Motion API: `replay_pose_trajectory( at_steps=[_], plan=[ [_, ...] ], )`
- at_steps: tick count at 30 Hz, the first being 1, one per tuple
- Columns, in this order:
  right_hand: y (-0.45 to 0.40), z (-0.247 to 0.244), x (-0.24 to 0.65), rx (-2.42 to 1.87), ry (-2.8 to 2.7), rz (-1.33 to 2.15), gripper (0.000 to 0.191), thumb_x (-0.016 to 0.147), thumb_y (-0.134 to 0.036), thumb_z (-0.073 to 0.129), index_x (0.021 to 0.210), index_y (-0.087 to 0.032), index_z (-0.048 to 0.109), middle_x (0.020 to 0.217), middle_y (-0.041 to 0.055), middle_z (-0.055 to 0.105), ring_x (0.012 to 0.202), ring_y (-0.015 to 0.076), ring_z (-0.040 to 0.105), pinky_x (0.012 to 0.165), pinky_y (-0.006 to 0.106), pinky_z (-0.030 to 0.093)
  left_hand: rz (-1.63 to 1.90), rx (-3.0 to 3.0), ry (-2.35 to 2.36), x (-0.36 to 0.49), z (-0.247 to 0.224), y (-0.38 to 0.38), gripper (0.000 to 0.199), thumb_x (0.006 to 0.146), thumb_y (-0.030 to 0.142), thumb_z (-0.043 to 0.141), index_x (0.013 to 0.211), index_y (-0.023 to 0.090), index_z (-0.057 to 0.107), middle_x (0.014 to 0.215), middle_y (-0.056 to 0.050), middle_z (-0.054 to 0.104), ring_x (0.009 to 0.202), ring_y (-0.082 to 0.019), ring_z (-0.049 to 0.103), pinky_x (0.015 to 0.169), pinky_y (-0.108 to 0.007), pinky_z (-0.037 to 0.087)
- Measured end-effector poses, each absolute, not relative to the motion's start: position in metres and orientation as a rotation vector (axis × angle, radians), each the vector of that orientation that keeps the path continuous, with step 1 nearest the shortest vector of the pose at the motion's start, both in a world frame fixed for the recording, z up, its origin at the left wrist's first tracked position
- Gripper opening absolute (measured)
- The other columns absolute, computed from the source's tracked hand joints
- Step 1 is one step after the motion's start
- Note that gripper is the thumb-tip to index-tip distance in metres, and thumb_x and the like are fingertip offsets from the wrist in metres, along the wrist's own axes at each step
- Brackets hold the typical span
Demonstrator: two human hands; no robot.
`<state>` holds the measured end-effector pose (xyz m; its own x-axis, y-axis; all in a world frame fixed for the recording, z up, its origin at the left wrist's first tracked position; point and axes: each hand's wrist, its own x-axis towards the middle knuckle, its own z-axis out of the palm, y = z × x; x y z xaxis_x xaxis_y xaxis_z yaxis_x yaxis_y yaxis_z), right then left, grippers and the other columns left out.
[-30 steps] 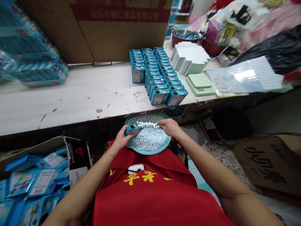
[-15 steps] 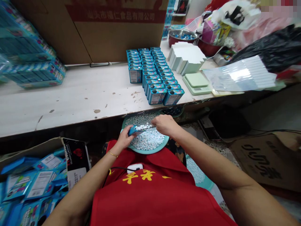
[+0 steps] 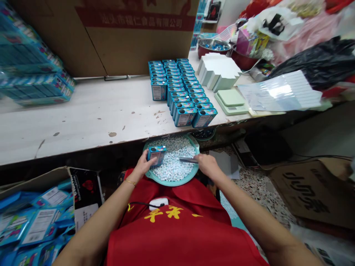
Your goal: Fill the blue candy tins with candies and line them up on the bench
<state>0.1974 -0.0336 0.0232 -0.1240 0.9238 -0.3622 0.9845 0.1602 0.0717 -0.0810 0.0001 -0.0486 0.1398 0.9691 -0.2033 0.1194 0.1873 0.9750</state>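
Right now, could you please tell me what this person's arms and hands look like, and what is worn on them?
Both arms are bare to above the elbow, with no sleeves or gloves showing. The left hand has a thin gold bangle at the wrist; the right hand wears nothing that can be seen. A red apron with yellow characters covers the body between them.

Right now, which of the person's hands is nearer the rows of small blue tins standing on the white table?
Left. The left hand holds a blue tin over the teal basin, below the rows of tins; the right hand, gripping a grey scoop, sits a bit farther out.
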Motion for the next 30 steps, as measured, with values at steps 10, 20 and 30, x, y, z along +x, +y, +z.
replay_pose_trajectory(
  at_steps=[10,20,30],
  plan=[
    [-0.021,-0.057,0.137,2.192,2.07,-0.582,0.04,0.086,-0.015,0.031,0.115,-0.027,0.056,0.111,0.0038,0.062,0.101,0.0178,0.056,0.078,0.026,0.041,0.856,0.963,1.052,-0.043,-0.052,-0.004,0.052,0.066,0.039,0.066,0.109,0.016,0.046,0.106,-0.009,0.061,0.094,-0.02,0.059,0.087,-0.041,0.047],
    [-0.021,-0.032,0.182,2.299,2.232,-0.908,0.03,0.085,-0.025,0.042,0.105,-0.024,0.064,0.103,0.0007,0.067,0.094,0.014,0.059,0.079,0.022,0.043,0.934,1.342,1.21,-0.095,-0.02,-0.017,0.043,0.067,0.034,0.065,0.102,0.016,0.049,0.099,-0.004,0.059,0.093,-0.018,0.056,0.089,-0.035,0.043],
    [-0.013,0.074,0.179,1.872,2.438,-0.636,0.031,0.084,-0.022,0.041,0.101,-0.029,0.065,0.103,-0.0005,0.067,0.096,0.0148,0.058,0.074,0.021,0.041,0.82,1.623,1.374,-0.07,-0.026,-0.015,0.042,0.071,0.034,0.057,0.108,0.018,0.047,0.096,-0.003,0.056,0.09,-0.017,0.052,0.086,-0.031,0.04]
  ],
)
